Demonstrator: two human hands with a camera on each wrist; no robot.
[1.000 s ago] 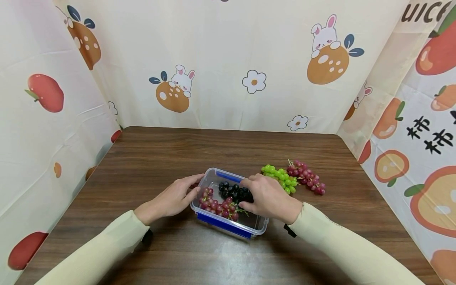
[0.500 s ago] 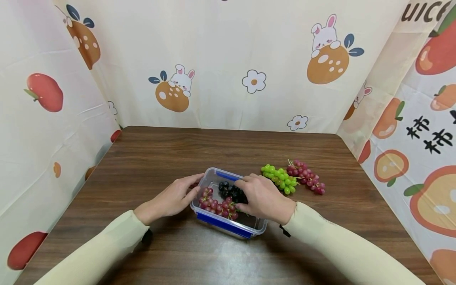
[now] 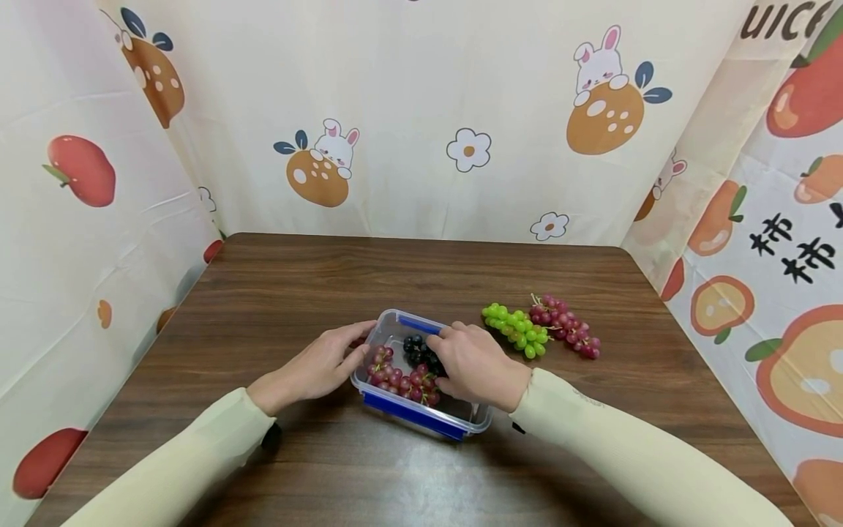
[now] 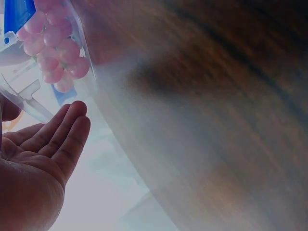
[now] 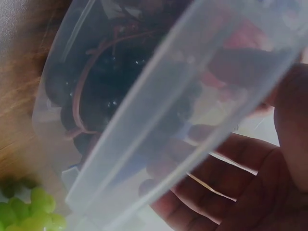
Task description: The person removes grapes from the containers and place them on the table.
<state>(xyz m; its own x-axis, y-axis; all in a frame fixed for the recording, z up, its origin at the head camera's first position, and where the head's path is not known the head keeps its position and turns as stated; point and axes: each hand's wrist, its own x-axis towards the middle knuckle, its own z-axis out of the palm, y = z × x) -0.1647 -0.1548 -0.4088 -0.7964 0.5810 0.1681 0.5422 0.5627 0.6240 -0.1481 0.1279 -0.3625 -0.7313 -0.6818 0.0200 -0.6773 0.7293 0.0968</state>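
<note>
The clear container (image 3: 413, 423) with blue clips holds pinkish-red grapes (image 3: 402, 380) along its near side and black grapes (image 3: 416, 351) behind them. The left hand (image 3: 316, 366) rests at the container's left end, its fingers (image 4: 67, 139) nearly straight in the left wrist view. Over the container's right part, the right hand (image 3: 477, 366) reaches in at the black grapes, hiding some of them. Through the clear wall in the right wrist view, its relaxed fingers (image 5: 216, 178) show beside the black grapes (image 5: 110, 91).
A green grape bunch (image 3: 516, 329) lies on the brown table (image 3: 316, 271), right of and behind the container. Touching or very near it, farther right, is another red bunch (image 3: 566, 326). A printed curtain (image 3: 408, 88) hangs behind the table and at both sides.
The right hand has moved left inside the container, over the black grapes, covering more of their right part. The left hand and the container have hardly moved.
</note>
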